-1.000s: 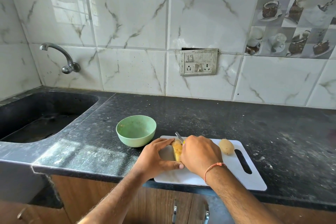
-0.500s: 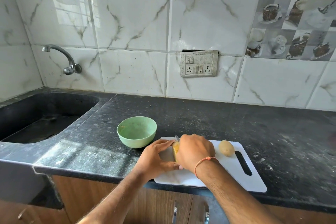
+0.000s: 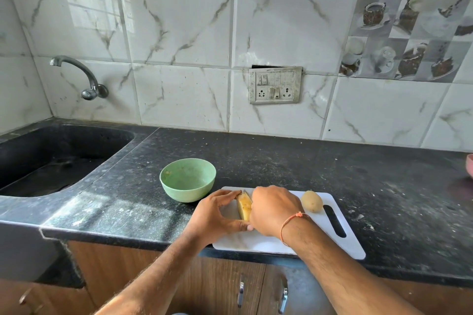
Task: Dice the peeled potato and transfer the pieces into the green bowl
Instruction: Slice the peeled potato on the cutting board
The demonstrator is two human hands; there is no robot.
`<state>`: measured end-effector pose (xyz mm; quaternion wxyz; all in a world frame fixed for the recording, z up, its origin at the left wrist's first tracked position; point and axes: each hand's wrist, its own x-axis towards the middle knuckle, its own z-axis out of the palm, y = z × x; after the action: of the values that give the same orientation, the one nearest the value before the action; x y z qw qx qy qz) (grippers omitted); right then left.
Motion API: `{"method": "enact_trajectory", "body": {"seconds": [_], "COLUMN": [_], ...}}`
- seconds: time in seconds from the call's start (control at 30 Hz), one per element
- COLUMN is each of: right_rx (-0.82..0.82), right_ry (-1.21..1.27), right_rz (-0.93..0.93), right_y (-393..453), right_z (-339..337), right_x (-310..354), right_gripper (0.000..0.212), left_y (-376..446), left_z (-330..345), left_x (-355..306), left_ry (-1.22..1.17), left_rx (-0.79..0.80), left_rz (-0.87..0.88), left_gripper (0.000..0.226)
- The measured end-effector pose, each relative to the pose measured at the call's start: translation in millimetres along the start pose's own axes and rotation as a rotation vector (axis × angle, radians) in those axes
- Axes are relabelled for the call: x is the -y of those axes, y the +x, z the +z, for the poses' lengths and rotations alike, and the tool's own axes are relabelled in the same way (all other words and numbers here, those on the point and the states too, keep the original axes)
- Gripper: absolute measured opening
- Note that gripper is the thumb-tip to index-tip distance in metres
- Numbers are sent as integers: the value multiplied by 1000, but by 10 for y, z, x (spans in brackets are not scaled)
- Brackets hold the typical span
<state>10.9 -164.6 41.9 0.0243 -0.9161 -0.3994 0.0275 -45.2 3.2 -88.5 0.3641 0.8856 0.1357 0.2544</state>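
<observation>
Barely started: green bowl [image 3: 188, 179] looks empty (maybe crumbs). Left hand [image 3: 217, 215] pinches the potato [image 3: 244, 206], right hand [image 3: 275, 208] grips the knife [image 3: 245, 191], mid-cut.

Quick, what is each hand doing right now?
Left hand: fingers and thumb curled round the peeled potato.
Right hand: curled over the potato; grip hidden.

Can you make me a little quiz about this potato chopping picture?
1. True or false: the green bowl sits on the white cutting board.
2. Which hand steadies the potato piece being cut? A) left hand B) right hand
3. What lies on the board beyond the right hand, beside the handle slot?

Key
1. False: it stands on the dark counter, just left of the board.
2. A; the right hand works the knife, mostly hidden.
3. A second potato, whole.
</observation>
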Motion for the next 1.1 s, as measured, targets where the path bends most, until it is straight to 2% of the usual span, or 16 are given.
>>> {"method": "enact_trajectory", "body": {"seconds": [0.33,0.63,0.9,1.1], "right_rx": [-1,5,-56,-17], "right_ry": [-11,-41,-42,-81], "right_rz": [-33,9,-46,-36], "right_y": [-220,-205,-198,-46], "right_z": [53,69,125,84], "right_x": [-61,-94,-92,-73], "right_gripper": [25,27,26,22], "left_y": [-31,-53,-59,-59], "left_z": [1,-20,-22,-57], "left_x": [-4,18,13,-34], "left_ry": [-30,-52,-39,-38], "left_rx": [0,-17,-14,-38], "left_rz": [-24,51,95,104], "left_gripper": [113,108,97,90]}}
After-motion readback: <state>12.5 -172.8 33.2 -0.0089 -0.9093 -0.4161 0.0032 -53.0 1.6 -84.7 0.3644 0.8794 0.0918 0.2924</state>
